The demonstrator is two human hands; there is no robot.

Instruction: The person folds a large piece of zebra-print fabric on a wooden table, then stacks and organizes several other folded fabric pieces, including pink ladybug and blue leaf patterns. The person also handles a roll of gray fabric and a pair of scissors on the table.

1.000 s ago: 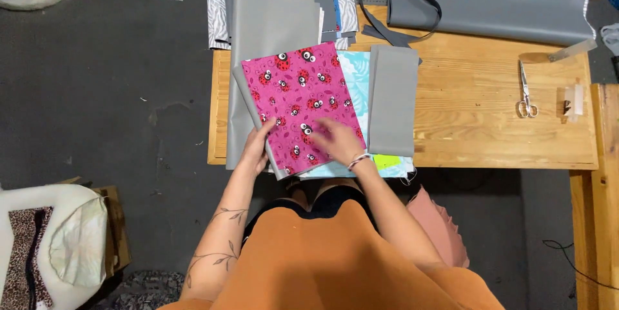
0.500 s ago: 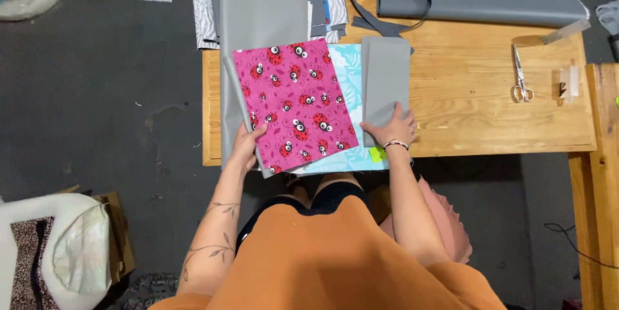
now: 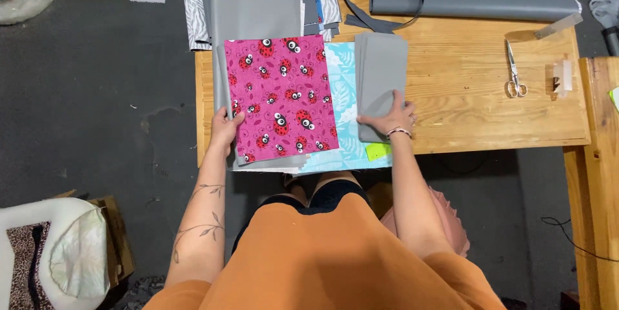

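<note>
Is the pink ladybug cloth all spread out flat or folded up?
Spread flat. The pink ladybug cloth lies as one smooth rectangle on the fabric stack, whole pattern showing; the left hand holds its left edge.

A sewing workshop: fabric pieces [image 3: 282,97], scissors [image 3: 513,70], wooden worktable [image 3: 477,104].

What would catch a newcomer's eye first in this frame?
The bright pink ladybird-print fabric on the wooden table, its left edge held by the left hand. Right of it, the right hand presses a folded grey fabric piece. Scissors lie far right.
</note>
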